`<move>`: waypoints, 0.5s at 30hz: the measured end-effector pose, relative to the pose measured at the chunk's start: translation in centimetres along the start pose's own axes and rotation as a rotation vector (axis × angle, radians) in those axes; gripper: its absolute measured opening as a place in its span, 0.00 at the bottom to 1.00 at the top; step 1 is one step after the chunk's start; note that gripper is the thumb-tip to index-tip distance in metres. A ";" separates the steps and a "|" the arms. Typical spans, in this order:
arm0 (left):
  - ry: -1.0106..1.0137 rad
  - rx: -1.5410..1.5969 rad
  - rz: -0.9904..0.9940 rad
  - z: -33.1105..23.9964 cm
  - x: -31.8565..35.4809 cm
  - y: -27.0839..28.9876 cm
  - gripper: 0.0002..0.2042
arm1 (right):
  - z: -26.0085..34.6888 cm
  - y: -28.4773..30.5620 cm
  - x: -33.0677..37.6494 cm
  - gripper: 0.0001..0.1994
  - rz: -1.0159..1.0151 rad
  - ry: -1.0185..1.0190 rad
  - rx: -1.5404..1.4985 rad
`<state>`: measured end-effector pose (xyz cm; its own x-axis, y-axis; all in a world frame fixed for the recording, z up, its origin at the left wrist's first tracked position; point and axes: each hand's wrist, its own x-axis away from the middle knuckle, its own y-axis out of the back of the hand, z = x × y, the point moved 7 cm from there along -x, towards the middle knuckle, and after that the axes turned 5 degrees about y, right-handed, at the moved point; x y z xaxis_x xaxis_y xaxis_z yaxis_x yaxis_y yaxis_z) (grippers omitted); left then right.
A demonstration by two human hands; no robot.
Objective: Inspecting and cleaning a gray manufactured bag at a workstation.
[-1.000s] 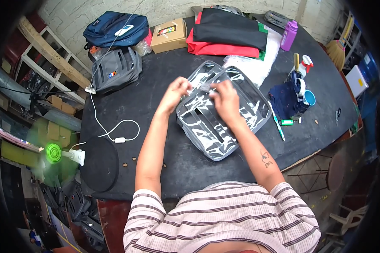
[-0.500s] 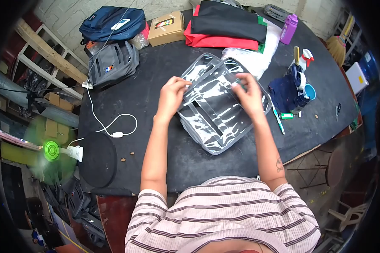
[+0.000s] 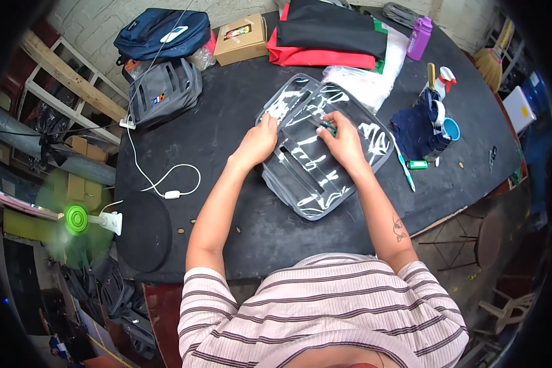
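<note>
A clear plastic bag (image 3: 310,156) with dark grey trim lies slantwise on the black table in front of me, its glossy sheet full of reflections. At its left edge, my left hand (image 3: 260,141) is closed, fingers pinched on the trim. Over the upper middle of the bag, my right hand (image 3: 342,141) is closed around a small dark green tool (image 3: 329,128). Most of that tool is hidden by the fingers, so its exact kind does not show.
A toothbrush (image 3: 406,172) lies by the bag's right side, near a denim organizer (image 3: 411,129) with a spray bottle (image 3: 446,80). Folded black and red fabric (image 3: 328,37), a carton (image 3: 242,40) and a grey bag (image 3: 165,92) stand behind. A green fan (image 3: 76,219) spins at left.
My right hand has moved left and slightly down over the bag with the small tool. My left hand has shifted a little right along the bag's edge.
</note>
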<state>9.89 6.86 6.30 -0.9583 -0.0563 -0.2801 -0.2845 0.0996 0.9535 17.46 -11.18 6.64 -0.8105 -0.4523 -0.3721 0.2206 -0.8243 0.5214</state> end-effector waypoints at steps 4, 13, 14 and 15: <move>0.154 0.691 0.053 2.9 -0.2 -0.9 0.08 | 2.5 -1.0 0.1 0.13 0.079 0.062 0.099; 0.208 1.122 0.029 3.3 -0.2 0.5 0.08 | 4.7 -3.9 -0.3 0.07 0.029 0.318 0.272; 0.244 1.062 0.045 3.0 0.1 0.7 0.09 | 4.8 -3.9 -0.3 0.06 0.010 0.337 0.282; 0.278 1.002 0.061 2.7 0.3 0.9 0.09 | 4.7 -3.9 -0.3 0.06 0.008 0.335 0.283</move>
<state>9.23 9.57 6.79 -0.9683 -0.2374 -0.0775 -0.2483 0.8821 0.4003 14.29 -6.20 8.32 -0.5782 -0.5826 -0.5711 0.0310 -0.7152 0.6982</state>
